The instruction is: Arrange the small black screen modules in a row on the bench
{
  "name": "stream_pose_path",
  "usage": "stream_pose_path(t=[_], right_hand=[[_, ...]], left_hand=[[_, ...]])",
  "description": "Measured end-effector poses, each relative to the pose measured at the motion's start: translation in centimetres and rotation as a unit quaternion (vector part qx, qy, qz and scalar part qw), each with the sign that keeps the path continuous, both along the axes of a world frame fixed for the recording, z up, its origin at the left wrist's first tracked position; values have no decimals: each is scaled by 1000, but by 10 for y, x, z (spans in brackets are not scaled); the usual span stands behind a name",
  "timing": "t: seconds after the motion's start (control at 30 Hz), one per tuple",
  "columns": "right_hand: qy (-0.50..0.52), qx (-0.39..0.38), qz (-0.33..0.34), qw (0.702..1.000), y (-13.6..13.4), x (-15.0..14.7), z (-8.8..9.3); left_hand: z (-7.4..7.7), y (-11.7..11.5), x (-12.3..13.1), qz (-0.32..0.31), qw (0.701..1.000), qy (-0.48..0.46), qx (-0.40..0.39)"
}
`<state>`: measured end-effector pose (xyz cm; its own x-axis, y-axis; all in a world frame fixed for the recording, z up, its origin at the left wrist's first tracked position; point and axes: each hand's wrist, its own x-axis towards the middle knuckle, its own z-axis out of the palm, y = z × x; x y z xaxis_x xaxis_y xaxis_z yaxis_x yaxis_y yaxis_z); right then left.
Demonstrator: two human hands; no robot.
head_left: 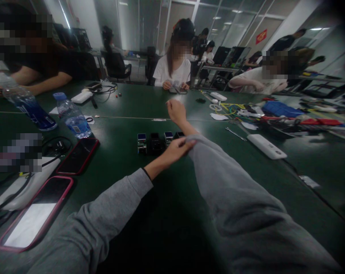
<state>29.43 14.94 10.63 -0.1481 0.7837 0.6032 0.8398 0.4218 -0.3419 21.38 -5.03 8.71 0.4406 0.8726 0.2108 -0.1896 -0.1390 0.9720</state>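
Observation:
My left hand [174,150] pinches the grey sleeve cuff [199,141] of my right arm. My right hand [176,111] is raised past the cuff over the table, its fingers curled in with nothing visible in them. Just beyond and beside my left hand, several small electronic modules stand in a row. One is a green circuit board with a small screen [142,144], beside it is a black module [155,143], and then comes another board with a screen [168,136]. The rightmost module is partly hidden by my arm and hand.
Left on the green table [118,125] are two bottles [75,120], a red-edged phone [78,156] and a pink-cased phone [37,215]. A wrench [235,134], a white power strip [267,146] and heaped cables [292,120] lie right. People sit across the table.

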Motion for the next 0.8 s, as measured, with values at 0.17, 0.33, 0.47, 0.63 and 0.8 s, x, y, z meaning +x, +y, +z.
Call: stream_pose_path(t=[0.17, 0.33, 0.47, 0.63, 0.8], right_hand=[[241, -110, 31, 964, -9, -23, -1], [275, -74, 129, 950, -65, 15, -20], [253, 18, 60, 965, -117, 88, -60], [176, 80, -28, 981, -144, 135, -112], [140, 75, 6, 987, -145, 133, -120]], left_hand=[[22, 31, -35, 165, 974, 69, 142], [29, 42, -115, 263, 917, 199, 223], [-7, 63, -181, 354, 871, 303, 155], [-51, 61, -211, 289, 864, 409, 56], [-54, 53, -211, 291, 871, 395, 26]])
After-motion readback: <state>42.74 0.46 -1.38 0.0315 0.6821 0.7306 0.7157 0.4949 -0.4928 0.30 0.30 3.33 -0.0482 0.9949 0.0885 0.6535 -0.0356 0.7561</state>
